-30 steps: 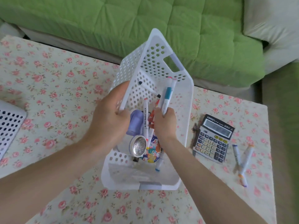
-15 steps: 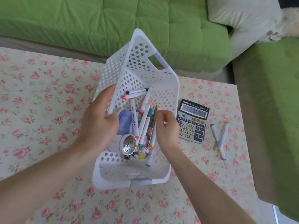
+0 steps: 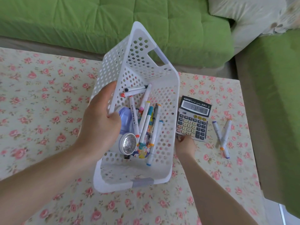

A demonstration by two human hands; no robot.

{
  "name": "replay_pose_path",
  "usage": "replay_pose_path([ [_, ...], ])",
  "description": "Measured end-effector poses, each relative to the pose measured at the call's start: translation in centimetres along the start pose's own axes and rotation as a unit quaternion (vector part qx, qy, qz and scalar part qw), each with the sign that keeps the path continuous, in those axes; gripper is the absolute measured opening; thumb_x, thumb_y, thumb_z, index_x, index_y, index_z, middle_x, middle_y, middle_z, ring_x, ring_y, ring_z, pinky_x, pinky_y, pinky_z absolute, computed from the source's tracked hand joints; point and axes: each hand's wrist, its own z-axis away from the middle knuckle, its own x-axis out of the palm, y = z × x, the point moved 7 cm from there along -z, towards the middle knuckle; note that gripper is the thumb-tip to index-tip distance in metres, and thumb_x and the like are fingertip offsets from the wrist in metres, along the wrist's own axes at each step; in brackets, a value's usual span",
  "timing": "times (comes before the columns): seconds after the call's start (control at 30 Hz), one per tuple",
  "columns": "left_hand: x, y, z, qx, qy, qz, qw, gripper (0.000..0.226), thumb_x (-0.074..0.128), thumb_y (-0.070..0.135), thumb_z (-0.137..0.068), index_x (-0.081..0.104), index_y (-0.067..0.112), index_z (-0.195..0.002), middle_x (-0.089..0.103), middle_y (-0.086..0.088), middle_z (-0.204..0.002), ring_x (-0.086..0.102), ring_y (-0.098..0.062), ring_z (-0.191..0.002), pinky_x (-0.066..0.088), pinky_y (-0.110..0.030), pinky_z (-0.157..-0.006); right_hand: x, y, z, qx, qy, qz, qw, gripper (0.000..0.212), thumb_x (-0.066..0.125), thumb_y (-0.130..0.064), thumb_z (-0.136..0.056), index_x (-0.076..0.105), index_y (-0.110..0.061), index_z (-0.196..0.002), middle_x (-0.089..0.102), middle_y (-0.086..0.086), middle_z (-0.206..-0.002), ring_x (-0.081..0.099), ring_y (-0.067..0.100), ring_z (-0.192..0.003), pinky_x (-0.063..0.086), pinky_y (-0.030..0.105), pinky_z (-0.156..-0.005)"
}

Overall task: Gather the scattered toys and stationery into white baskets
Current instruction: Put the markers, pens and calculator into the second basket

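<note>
The right hand (image 3: 185, 143) lies knuckles-up with its fingertips at the near left corner of the calculator (image 3: 194, 117). The fingers are partly hidden behind the basket wall, so it cannot be told whether they have closed on the casing or only touch it. The step in hand looks to be lifting the calculator. It would go best with the thumb slid under the near edge and the fingers spread over the keys, since a flat, wide thing pinched by one corner is likely to swing or slip. Just inside that hand is the white basket (image 3: 167, 111), tipped so its far end stands high. The left hand (image 3: 99, 122) grips it, curled round the rim of the left wall. The tilt has the load lying towards the low end: the markers in the basket (image 3: 146, 120), a lint shaver (image 3: 129, 142) and a purple thing beside it. The calculator should therefore be lowered in flat along the right wall, not dropped on the pens, with the left hand holding the basket steady. Outside the right hand, just past the calculator, two loose markers (image 3: 222, 137) lie crossed on the flowered cloth (image 3: 40, 103), not yet gathered, and beyond the basket is a green sofa (image 3: 113, 21)
</note>
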Motion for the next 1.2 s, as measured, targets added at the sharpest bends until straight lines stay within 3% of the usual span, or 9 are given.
replay_pose_path([
  [0.2,-0.1,0.0,0.0,-0.004,0.007,0.001,1.0,0.07,0.038,-0.009,-0.085,0.036,0.035,-0.139,0.046,0.008,-0.139,0.054,-0.003,-0.106,0.038,0.003,-0.06,0.4,-0.3,-0.5,0.019,0.01,-0.038,0.999,0.008,0.052,-0.012,-0.088,0.046,-0.008,-0.089,0.049,0.002,-0.077,0.046,0.022,-0.074,0.034,0.026,-0.061],
  [0.33,-0.4,0.3,0.0,0.0,0.016,0.001,1.0,0.07,0.039,-0.009,-0.084,0.038,0.035,-0.138,0.049,0.011,-0.135,0.054,0.014,-0.09,0.039,0.001,-0.062,0.8,-0.5,-0.4,-0.001,-0.012,-0.019,1.0,0.006,0.051,-0.012,-0.089,0.053,-0.006,-0.087,0.054,0.001,-0.074,0.048,0.019,-0.07,0.037,0.024,-0.057],
  [0.47,-0.5,0.2,0.1,-0.003,0.025,-0.003,1.0,0.068,0.039,-0.009,-0.084,0.038,0.034,-0.137,0.05,0.011,-0.133,0.05,-0.001,-0.115,0.04,-0.012,-0.08,1.3,-1.0,0.3,-0.038,-0.041,-0.061,0.997,0.019,0.048,-0.014,-0.089,0.064,-0.005,-0.096,0.064,0.003,-0.08,0.052,0.012,-0.064,0.041,0.021,-0.054],
  [0.6,-1.0,0.3,0.1,-0.004,0.027,-0.001,1.0,0.066,0.039,-0.009,-0.085,0.041,0.033,-0.136,0.053,0.013,-0.121,0.05,0.024,-0.076,0.038,0.003,-0.056,0.8,-1.1,1.3,-0.021,-0.075,-0.163,0.984,0.016,0.045,-0.012,-0.09,0.061,-0.011,-0.092,0.06,0.003,-0.074,0.046,0.013,-0.059,0.039,0.022,-0.053],
  [0.7,-1.0,0.2,0.0,-0.009,0.024,0.003,1.0,0.067,0.039,-0.009,-0.086,0.039,0.034,-0.137,0.053,0.013,-0.122,0.053,0.019,-0.078,0.04,-0.001,-0.056,-0.8,-1.6,2.3,-0.052,-0.029,-0.189,0.98,0.014,0.041,-0.009,-0.092,0.054,-0.011,-0.084,0.049,0.0,-0.063,0.039,0.013,-0.054,0.032,0.023,-0.049],
  [0.83,-0.4,0.4,0.0,-0.008,0.026,-0.013,1.0,0.069,0.039,-0.01,-0.084,0.038,0.036,-0.136,0.049,0.011,-0.134,0.047,-0.006,-0.116,0.034,-0.003,-0.074,-2.6,-4.1,4.0,-0.147,0.048,-0.197,0.968,0.014,0.044,-0.015,-0.094,0.057,-0.01,-0.097,0.055,0.0,-0.081,0.049,0.012,-0.069,0.036,0.015,-0.055],
  [0.9,0.0,0.4,0.1,-0.005,0.022,-0.022,1.0,0.07,0.039,-0.01,-0.084,0.037,0.036,-0.137,0.047,0.008,-0.136,0.045,-0.012,-0.12,0.035,-0.005,-0.081,-2.4,-5.9,5.1,-0.204,0.045,-0.184,0.96,0.018,0.046,-0.013,-0.094,0.059,-0.008,-0.105,0.055,0.0,-0.09,0.049,0.003,-0.074,0.038,0.006,-0.059],
  [1.03,0.5,0.7,0.3,0.004,0.016,-0.022,1.0,0.068,0.039,-0.009,-0.085,0.034,0.033,-0.139,0.046,0.004,-0.137,0.043,-0.02,-0.125,0.036,-0.038,-0.102,-1.9,-7.9,6.5,-0.287,0.041,-0.131,0.948,0.021,0.048,-0.012,-0.093,0.062,-0.006,-0.108,0.052,-0.003,-0.09,0.049,0.006,-0.077,0.038,0.004,-0.064],
  [1.2,0.9,0.9,0.3,0.009,0.014,-0.02,1.0,0.065,0.041,-0.008,-0.086,0.034,0.03,-0.139,0.046,0.004,-0.136,0.042,-0.017,-0.126,0.036,-0.039,-0.105,-2.2,-8.4,7.4,-0.347,0.034,-0.129,0.928,0.021,0.052,-0.012,-0.093,0.063,-0.008,-0.11,0.053,-0.01,-0.092,0.052,0.002,-0.084,0.038,0.001,-0.073],
])
